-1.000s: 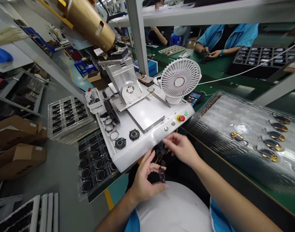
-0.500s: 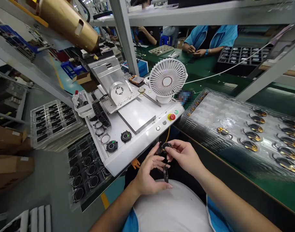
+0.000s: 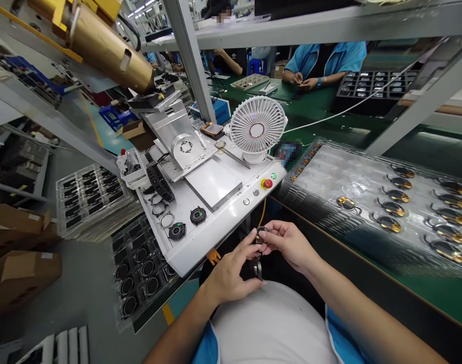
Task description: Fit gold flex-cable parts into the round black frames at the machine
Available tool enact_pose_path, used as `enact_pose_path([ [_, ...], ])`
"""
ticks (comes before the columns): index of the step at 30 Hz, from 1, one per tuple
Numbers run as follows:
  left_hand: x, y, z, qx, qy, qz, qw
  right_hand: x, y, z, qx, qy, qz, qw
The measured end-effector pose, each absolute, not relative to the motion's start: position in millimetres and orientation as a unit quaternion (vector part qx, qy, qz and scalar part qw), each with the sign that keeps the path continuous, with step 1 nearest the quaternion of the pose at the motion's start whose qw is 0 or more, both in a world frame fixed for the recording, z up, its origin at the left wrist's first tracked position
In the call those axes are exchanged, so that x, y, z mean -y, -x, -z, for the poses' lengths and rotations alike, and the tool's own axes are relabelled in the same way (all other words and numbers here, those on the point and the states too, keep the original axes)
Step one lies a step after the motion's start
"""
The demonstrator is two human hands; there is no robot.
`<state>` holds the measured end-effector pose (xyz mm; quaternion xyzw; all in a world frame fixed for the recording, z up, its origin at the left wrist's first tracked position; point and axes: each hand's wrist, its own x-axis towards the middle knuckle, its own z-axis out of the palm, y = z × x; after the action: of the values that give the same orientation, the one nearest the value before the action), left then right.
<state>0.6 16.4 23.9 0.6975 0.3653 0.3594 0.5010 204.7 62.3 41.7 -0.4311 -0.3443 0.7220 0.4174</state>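
Pinched in the fingers of my right hand (image 3: 289, 245) is a small round watch module (image 3: 262, 233), dark with a shiny rim. The fingertips of my left hand (image 3: 234, 270) meet it from the left side. Lower down, a dark watch case (image 3: 258, 269) stands on edge within my left hand, between its thumb and fingers, partly hidden. Both hands are just above my lap, in front of the white machine base (image 3: 231, 210). On that base lie two black watch backs, one near its left corner (image 3: 177, 231) and another (image 3: 197, 215) beside it.
To the right, a clear tray (image 3: 362, 169) carries several round modules with cables. Stacked trays (image 3: 90, 197) stand left. A white fan (image 3: 257, 126), a red stop button (image 3: 268, 183) and a metal fixture (image 3: 183, 144) are on the machine. A co-worker (image 3: 324, 65) sits across.
My hands have drawn closer, and my left fingertips now reach the module in my right fingers. The dark piece by my left fingertips no longer shows separately. The view has shifted slightly.
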Motion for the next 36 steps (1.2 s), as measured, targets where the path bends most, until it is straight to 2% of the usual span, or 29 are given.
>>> enact_pose_path([
  [5, -19, -1, -11, -0.337, -0.491, -0.536, 0.598, -55, -202, -50, 0.34, 0.429, -0.739, 0.394],
  [9, -21, -5, -5, -0.314, -0.424, -0.592, 0.609, -45, -188, -57, 0.322, 0.424, -0.769, 0.355],
  [17, -19, -7, 3, -0.28, -0.442, -0.624, 0.581, -30, -161, -69, 0.356, 0.442, -0.702, 0.43],
  [36, -17, 0, 11, -0.354, -0.461, -0.614, 0.534, -30, -152, -75, 0.364, 0.421, -0.714, 0.425],
])
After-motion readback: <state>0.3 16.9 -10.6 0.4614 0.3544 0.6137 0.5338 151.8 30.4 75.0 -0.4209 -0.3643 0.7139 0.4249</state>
